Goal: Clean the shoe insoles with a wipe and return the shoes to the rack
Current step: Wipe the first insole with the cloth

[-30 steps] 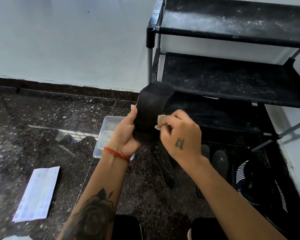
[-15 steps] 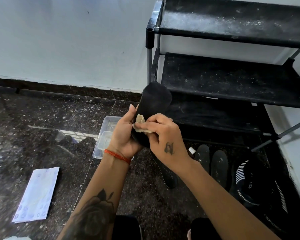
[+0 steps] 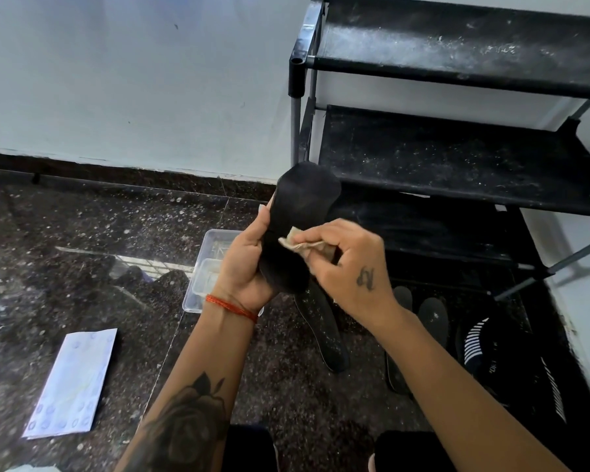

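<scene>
**Wipe swings back to the right side of the insole**

While our left hand (image 3: 249,264) grips the black insole (image 3: 297,226) upright, thumb along its left edge and the other fingers curled behind it, our right hand (image 3: 348,264) pinches the crumpled beige wipe (image 3: 302,245) between thumb and fingertips and presses it on the insole's face, just right of the left thumb. Half a second ago the wipe sat lower and further left, close against the left palm; a second ago it was out on the right edge. So the stroke has gone across and come back, and we judge this to be mid-scrub on a single insole, not the end of it.

Below our fingers, on the floor, lie three more insoles (image 3: 324,332), and beyond the right wrist the black shoes with white stripes (image 3: 491,349). The rack (image 3: 457,158) stands above and right of the fingers, its shelves dusty. A clear plastic tub (image 3: 215,264) sits behind the left wrist, and a flat wipe packet (image 3: 72,383) lies well apart to the left. Nothing has gone back to the rack yet, so much of the task remains.
</scene>
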`<state>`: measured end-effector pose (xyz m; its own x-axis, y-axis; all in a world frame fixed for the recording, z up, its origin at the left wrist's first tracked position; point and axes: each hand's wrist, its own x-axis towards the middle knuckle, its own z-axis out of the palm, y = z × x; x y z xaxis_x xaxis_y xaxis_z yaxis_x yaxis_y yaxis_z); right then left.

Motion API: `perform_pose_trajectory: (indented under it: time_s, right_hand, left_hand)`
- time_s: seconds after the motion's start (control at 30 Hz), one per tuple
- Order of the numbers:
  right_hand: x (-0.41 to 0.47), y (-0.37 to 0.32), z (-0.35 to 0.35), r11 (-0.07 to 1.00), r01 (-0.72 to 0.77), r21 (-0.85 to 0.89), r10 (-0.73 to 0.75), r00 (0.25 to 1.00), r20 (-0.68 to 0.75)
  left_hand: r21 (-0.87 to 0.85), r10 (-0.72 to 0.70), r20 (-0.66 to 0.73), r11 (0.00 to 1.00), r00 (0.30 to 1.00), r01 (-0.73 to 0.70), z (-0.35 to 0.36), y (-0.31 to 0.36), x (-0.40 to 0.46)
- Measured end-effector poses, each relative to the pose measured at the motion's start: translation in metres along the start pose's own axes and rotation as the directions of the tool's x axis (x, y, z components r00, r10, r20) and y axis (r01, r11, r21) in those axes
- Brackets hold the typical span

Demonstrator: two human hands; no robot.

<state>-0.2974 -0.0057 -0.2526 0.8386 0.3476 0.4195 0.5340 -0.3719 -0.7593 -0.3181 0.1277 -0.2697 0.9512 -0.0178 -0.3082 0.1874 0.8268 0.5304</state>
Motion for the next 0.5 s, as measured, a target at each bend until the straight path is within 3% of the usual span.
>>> perform_pose_trajectory:
  time_s: [0.17,0.27,0.37,0.43,0.5]
  right_hand:
    - [-0.008,-0.009,0.013,0.992,0.084,0.092,-0.101,0.977,0.19]
    - [-0.006,-0.012,0.004,0.981,0.096,0.17,-0.155,0.912,0.38]
    - [-0.004,-0.005,-0.007,0.99,0.128,0.063,-0.142,0.846,0.514]
    - [-0.002,0.0,-0.014,0.995,0.098,0.008,-0.091,0.882,0.462]
    - [-0.001,0.002,-0.019,0.998,-0.004,0.065,-0.013,0.963,0.267]
  left_hand:
    - [-0.018,0.007,0.033,1.0,0.999,-0.007,0.001,-0.001,-0.003]
    - [-0.049,0.014,0.052,0.999,0.999,-0.011,0.002,-0.001,-0.005]
    - [-0.048,-0.02,0.058,0.999,0.998,0.023,-0.001,0.001,-0.003]
    - [-0.035,-0.009,0.077,0.999,0.997,0.012,-0.005,0.002,-0.001]
    - [-0.034,-0.019,0.115,0.999,0.993,0.023,-0.006,0.002,-0.001]
